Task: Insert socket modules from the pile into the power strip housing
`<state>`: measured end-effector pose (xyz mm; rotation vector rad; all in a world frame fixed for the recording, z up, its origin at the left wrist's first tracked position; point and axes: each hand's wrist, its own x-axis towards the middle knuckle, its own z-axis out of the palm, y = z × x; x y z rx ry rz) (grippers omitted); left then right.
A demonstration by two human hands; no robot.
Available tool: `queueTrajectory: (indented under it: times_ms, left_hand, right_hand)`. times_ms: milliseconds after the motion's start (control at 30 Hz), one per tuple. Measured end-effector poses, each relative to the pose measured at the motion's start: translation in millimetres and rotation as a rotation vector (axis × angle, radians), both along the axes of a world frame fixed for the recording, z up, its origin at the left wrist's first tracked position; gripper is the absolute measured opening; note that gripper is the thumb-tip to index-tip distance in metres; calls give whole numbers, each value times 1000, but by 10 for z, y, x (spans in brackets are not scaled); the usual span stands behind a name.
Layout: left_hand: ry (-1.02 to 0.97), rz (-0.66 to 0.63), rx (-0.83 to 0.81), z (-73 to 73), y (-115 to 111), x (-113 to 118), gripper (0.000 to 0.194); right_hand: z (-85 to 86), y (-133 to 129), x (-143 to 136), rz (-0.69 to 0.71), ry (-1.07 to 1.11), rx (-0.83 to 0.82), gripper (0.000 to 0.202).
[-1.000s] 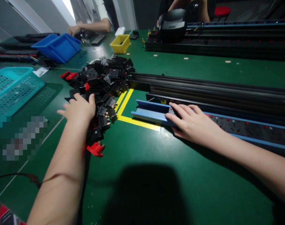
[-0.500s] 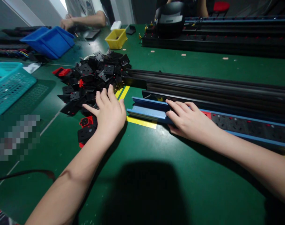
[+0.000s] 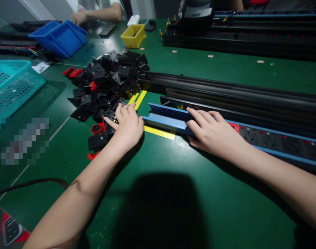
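My left hand [image 3: 128, 126] is at the near right edge of a pile of black socket modules [image 3: 98, 72]. Its thumb and fingers close around one black socket module [image 3: 111, 113], which the hand partly covers. My right hand [image 3: 215, 130] grips a blue metal channel [image 3: 168, 119], fingers over the far wall and thumb at the near side. The channel's left end is bare inside. Right of the hand, a red piece [image 3: 234, 126] and a row of black sockets [image 3: 269, 136] sit in the channel.
Black rails [image 3: 238, 91] lie behind the channel. Yellow tape [image 3: 160, 132] marks the green table. A teal basket [image 3: 15, 90], a blue bin [image 3: 60, 39] and a yellow bin [image 3: 134, 36] stand left and back. A co-worker's arm [image 3: 103, 14] shows at the far side.
My left hand's spread fingers have drawn in around a socket module at the pile's edge. My right hand stays on the channel. The view has shifted slightly.
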<state>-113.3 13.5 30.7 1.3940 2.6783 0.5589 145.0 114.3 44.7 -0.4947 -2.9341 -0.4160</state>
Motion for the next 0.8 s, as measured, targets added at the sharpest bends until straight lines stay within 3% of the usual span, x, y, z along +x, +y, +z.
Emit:
queueTrajectory:
  times_ms: [333, 567, 800]
  left_hand:
    - [-252, -10, 307, -27, -60, -68, 35]
    - [-240, -96, 530, -248, -12, -71, 28]
    - [-180, -208, 531, -289, -39, 17, 32]
  right_hand:
    - [5, 3, 0, 10, 24, -9, 23]
    - [1, -1, -3, 10, 23, -9, 24]
    - [-8, 6, -4, 10, 23, -7, 24]
